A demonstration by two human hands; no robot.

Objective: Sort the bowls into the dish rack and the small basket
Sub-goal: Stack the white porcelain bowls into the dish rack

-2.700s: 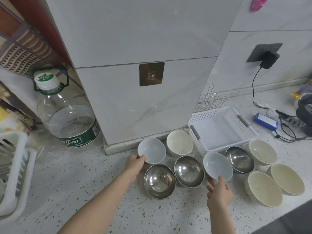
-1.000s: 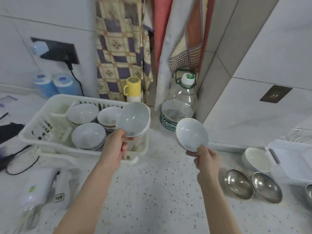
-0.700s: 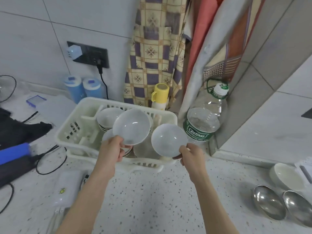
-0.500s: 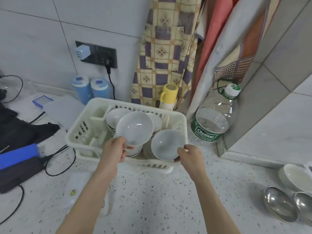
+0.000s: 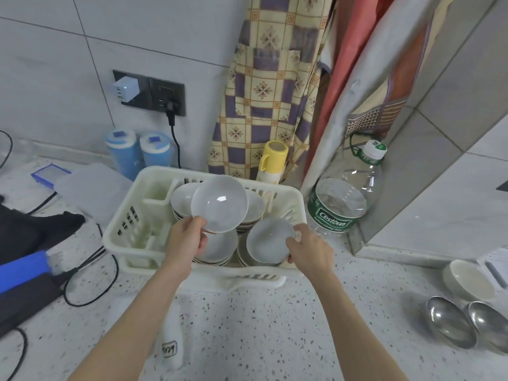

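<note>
Left hand: the left hand [image 5: 187, 239] grips the near rim of a pale bowl [image 5: 219, 204], thumb on the inside edge, fingers curled behind.
Left bowl: held above the dish rack [image 5: 123, 229], over the stacked bowls [image 5: 220, 248] inside it; tilted so its hollow faces toward the camera and slightly up, rim plane steeply tipped.
Right hand: the right hand [image 5: 309, 254] pinches the right edge of a second pale bowl [image 5: 269, 240], fingers curled round the rim.
Right bowl: low in the rack's near right corner, at or just above another bowl there; I cannot tell whether it touches. Its hollow faces up and toward the camera, less tilted than the left one.
Rack: white slatted plastic, long axis running left to right across the speckled table [image 5: 247, 325]; a utensil compartment sits at its left end, bowl stacks fill the middle and right.
Right of the rack: a large clear water bottle [image 5: 343, 199] stands upright, just beside the rack.
Far right on the table: two steel bowls [image 5: 450, 323] and a cream bowl [image 5: 470, 279], all open side up, well apart from the rack.
</note>
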